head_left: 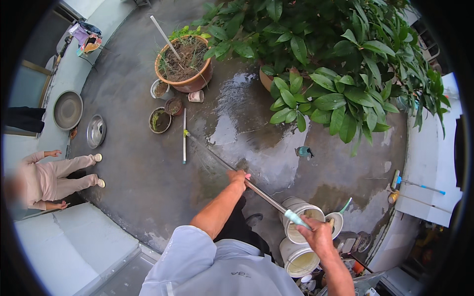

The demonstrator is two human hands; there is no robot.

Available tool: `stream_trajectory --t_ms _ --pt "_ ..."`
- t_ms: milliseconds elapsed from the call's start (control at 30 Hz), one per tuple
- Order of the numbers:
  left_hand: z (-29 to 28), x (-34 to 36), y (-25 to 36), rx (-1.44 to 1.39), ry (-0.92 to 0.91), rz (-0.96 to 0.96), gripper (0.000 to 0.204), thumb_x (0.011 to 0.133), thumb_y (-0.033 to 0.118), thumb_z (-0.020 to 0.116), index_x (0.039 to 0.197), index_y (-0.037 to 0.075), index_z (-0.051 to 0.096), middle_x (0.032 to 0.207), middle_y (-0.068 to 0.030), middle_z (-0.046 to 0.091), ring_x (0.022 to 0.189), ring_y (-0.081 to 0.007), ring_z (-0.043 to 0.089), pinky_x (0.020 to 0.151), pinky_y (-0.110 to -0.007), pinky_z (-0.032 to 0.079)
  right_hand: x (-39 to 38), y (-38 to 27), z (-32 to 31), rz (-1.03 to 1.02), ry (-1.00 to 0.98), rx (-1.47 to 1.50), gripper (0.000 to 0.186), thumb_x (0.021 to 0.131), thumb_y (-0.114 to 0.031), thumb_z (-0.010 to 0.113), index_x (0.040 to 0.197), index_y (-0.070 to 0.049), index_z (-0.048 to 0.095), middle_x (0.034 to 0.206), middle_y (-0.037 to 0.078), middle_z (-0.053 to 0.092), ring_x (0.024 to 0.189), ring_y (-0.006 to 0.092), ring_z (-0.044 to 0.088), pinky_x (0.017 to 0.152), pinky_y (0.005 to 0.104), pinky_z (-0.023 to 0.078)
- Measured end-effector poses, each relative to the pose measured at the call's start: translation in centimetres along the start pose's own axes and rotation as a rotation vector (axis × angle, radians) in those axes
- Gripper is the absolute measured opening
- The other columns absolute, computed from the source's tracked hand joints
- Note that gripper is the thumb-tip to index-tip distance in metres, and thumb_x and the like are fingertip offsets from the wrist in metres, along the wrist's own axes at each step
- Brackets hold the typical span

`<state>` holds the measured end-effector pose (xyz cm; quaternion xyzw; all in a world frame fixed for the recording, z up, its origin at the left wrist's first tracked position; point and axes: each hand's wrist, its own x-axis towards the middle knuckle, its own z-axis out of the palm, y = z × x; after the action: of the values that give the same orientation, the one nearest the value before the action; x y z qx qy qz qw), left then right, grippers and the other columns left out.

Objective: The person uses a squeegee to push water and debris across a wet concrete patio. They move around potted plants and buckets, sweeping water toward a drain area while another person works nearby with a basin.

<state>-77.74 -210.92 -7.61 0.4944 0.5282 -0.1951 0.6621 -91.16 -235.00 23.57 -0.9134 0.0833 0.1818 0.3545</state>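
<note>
A floor squeegee (pixel 217 159) with a long metal pole slants across the middle of the view. Its narrow pale blade (pixel 184 148), joined by a yellow-green connector, rests on the wet concrete floor near the flower pots. Partway up the pole, my left hand (pixel 238 177) is wrapped round the metal. My right hand (pixel 317 236) grips the pale green handle (pixel 296 218) at the near end, above white buckets (pixel 289 202). Some of the fingers of both hands are hidden.
A large terracotta pot (pixel 197 81) stands ahead, with small pots (pixel 160 120) beside it. A big leafy plant (pixel 340 93) overhangs the far right. Metal basins (pixel 96 131) lie left, near another person (pixel 54 180). A teal object (pixel 304 151) sits on the floor.
</note>
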Motion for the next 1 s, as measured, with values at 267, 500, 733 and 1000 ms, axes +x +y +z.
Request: stream_trajectory --t_ms 267,500,733,1000 --pt "-5.3 6.3 3.2 0.091 0.129 0.092 0.025 0.093 0.004 0.046 0.115 0.004 0.034 0.084 -0.0133 0.058 0.062 -0.0243 0.066 0.045 -0.034 0.053 1.3 -1.6 9.6 -0.028 0.031 -0.034 0.036 0.082 -0.029 0.073 0.11 -0.007 0.069 0.084 0.019 0.069 0.074 0.0363 0.067 0.066 0.0434 0.054" --pt "-6.1 7.8 2.6 0.287 0.146 0.146 0.026 0.092 0.005 0.046 0.113 0.003 0.031 0.077 -0.0143 0.055 0.052 -0.0244 0.061 0.041 -0.036 0.051 1.4 -2.8 11.3 0.195 -0.003 0.155 0.037 0.08 -0.027 0.076 0.109 -0.004 0.07 0.104 0.02 0.068 0.096 0.0336 0.067 0.084 0.0383 0.054" --pt "5.7 -1.4 -0.8 0.191 0.032 0.067 0.035 0.091 0.005 0.047 0.12 -0.001 0.029 0.083 -0.0184 0.055 0.055 -0.028 0.064 0.042 -0.04 0.052 0.2 -2.5 -3.1 0.357 -0.004 0.102 0.039 0.079 -0.018 0.079 0.112 0.0 0.068 0.105 0.019 0.07 0.097 0.0238 0.069 0.087 0.0326 0.052" --pt "6.7 -3.0 1.5 -0.021 -0.017 0.011 0.053 0.088 0.005 0.049 0.135 -0.002 0.025 0.095 -0.021 0.06 0.052 -0.026 0.063 0.043 -0.037 0.049 1.7 -4.7 -8.7 0.171 -0.024 -0.071 0.038 0.075 -0.017 0.079 0.11 -0.004 0.07 0.1 0.018 0.07 0.087 0.0265 0.071 0.08 0.0333 0.054"
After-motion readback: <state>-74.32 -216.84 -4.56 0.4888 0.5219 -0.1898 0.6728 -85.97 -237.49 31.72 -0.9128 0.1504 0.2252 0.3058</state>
